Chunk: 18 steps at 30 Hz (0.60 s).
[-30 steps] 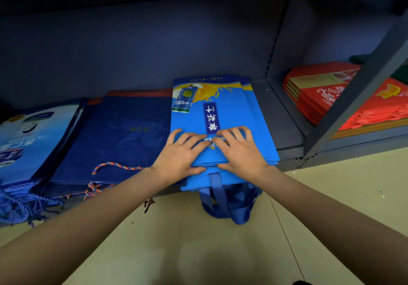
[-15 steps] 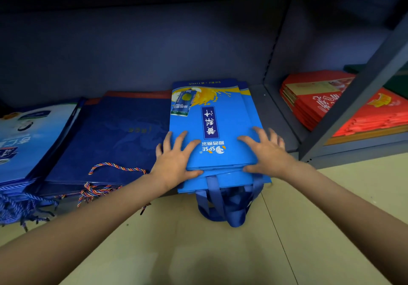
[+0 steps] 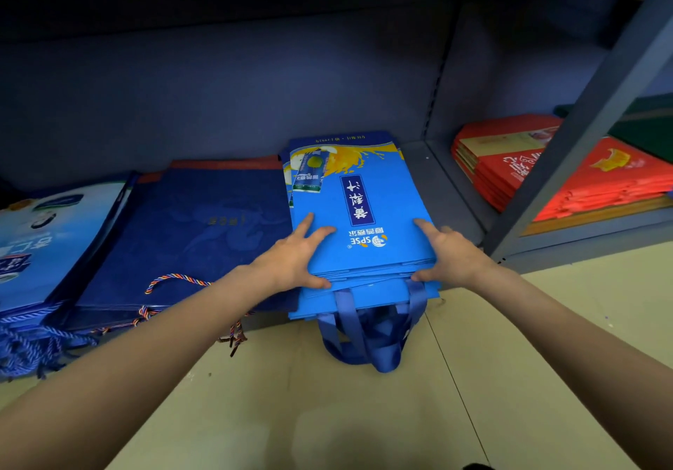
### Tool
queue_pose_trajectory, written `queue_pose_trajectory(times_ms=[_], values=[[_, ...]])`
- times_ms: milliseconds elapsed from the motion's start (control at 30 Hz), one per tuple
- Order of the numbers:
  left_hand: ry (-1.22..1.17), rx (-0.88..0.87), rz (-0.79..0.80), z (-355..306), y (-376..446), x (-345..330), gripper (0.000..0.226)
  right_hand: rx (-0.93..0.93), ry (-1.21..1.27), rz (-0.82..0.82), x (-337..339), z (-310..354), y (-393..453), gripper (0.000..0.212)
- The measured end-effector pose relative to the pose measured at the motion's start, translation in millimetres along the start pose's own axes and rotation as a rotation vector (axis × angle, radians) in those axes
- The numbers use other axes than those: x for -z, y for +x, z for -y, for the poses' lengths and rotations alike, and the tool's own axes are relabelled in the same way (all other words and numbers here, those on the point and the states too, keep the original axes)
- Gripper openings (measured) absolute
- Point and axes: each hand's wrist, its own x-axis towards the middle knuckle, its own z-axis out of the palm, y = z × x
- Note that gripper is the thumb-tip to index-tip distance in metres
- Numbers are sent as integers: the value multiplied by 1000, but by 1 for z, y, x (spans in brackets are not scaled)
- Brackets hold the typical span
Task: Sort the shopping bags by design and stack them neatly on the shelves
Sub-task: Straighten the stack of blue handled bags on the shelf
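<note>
A stack of bright blue bags [image 3: 364, 192] with a juice print lies on the low shelf [image 3: 444, 192], and its blue handles [image 3: 368, 338] hang over the front edge to the floor. My left hand [image 3: 295, 254] lies against the stack's left side near the front, fingers straight on top and thumb along the front edge. My right hand [image 3: 448, 254] does the same on the right side. A navy bag stack [image 3: 189, 229] with braided cord handles sits directly to the left. Further left lies a white-and-blue stack [image 3: 47, 236].
A grey shelf post [image 3: 582, 134] stands slanted at the right. Behind it, red bags [image 3: 520, 174] are piled in the neighbouring bay, with dark green bags [image 3: 648, 123] beyond. Beige tiled floor [image 3: 364, 415] runs in front of the shelf.
Both hands slid apart from the middle of the top bag to the stack's left and right sides. The view has come closer and tilted up slightly.
</note>
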Motion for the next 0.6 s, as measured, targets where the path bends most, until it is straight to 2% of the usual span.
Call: queue_pose_trajectory(times_ms=[167, 300, 400, 500, 600], values=[[33, 44, 80, -5, 3, 2, 108, 9, -129, -47, -3, 1, 4, 98], [177, 58, 88, -9, 7, 5, 112, 27, -115, -68, 9, 1, 5, 98], [316, -15, 14, -10, 7, 8, 100, 54, -94, -103, 30, -5, 1, 91], [489, -153, -152, -17, 4, 7, 91, 94, -33, -160, 50, -10, -2, 85], [436, -154, -127, -22, 3, 7, 103, 126, 10, -168, 50, -4, -2, 85]])
